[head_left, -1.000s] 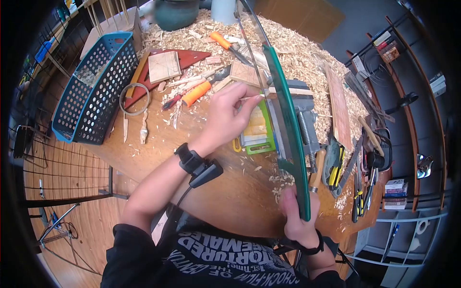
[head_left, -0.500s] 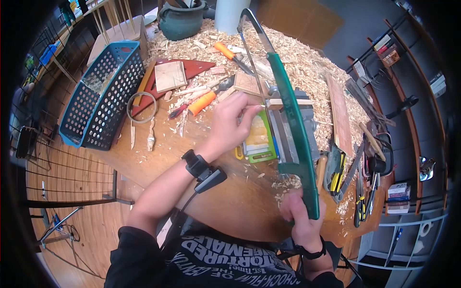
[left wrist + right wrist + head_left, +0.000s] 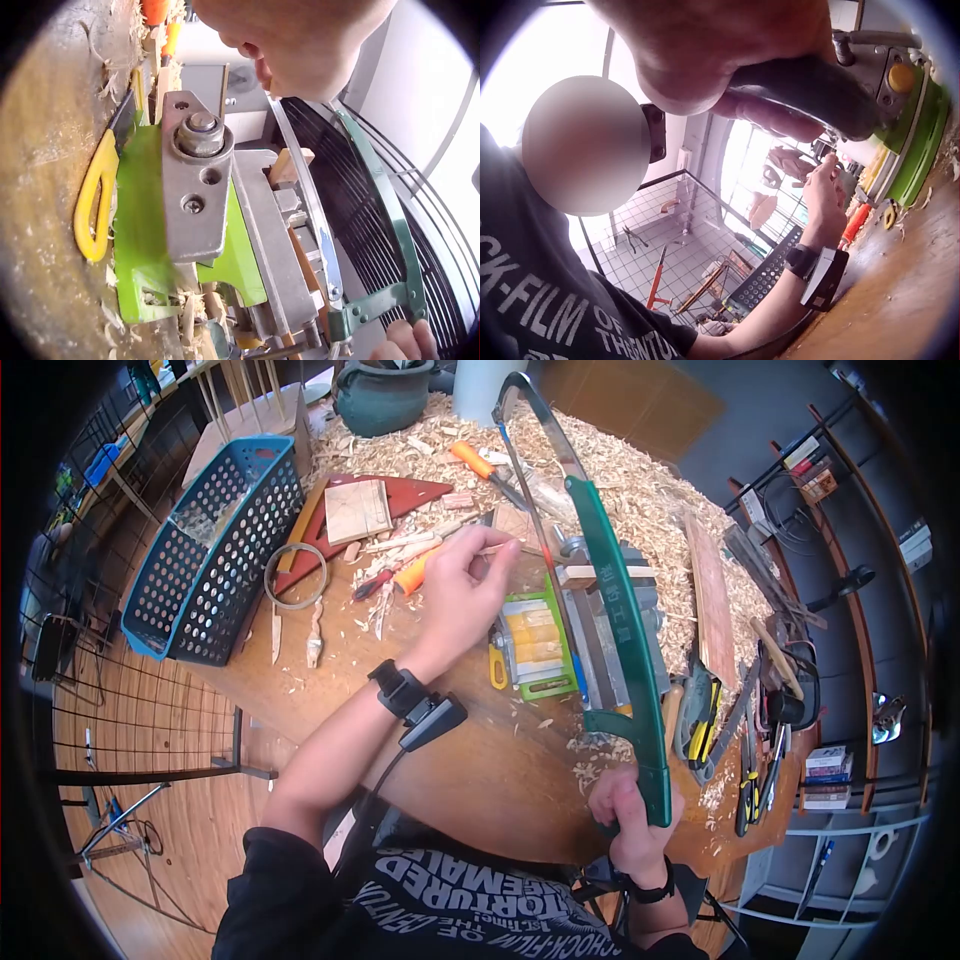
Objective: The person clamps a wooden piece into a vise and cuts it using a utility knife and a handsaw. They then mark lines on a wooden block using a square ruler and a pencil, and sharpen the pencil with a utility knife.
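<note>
In the head view the right hand (image 3: 636, 822) grips the handle of a green-framed saw (image 3: 622, 610), which stands with its far end raised. Its thin blade (image 3: 548, 550) passes by the left end of a wooden strip (image 3: 640, 571) held in a grey vise (image 3: 645, 645). Left of the blade, the left hand (image 3: 460, 600) pinches what looks like a thin wooden stick, apart from the clamped strip. The left wrist view shows the left hand (image 3: 300, 45) above the vise jaws, beside the blade (image 3: 307, 184). The right wrist view shows the right fingers curled round the dark handle (image 3: 802, 90).
A green tray (image 3: 550, 688) lies left of the vise. Farther left are an orange-handled tool (image 3: 412, 574), a tape ring (image 3: 296, 600) and a blue basket (image 3: 215, 555). Knives and pliers (image 3: 745, 790) lie at the right, wood shavings (image 3: 655, 485) behind.
The left hand has drawn back left, away from the clamped strip and the blade. The right hand and saw have shifted slightly toward the body; the grip on the handle is unchanged.
</note>
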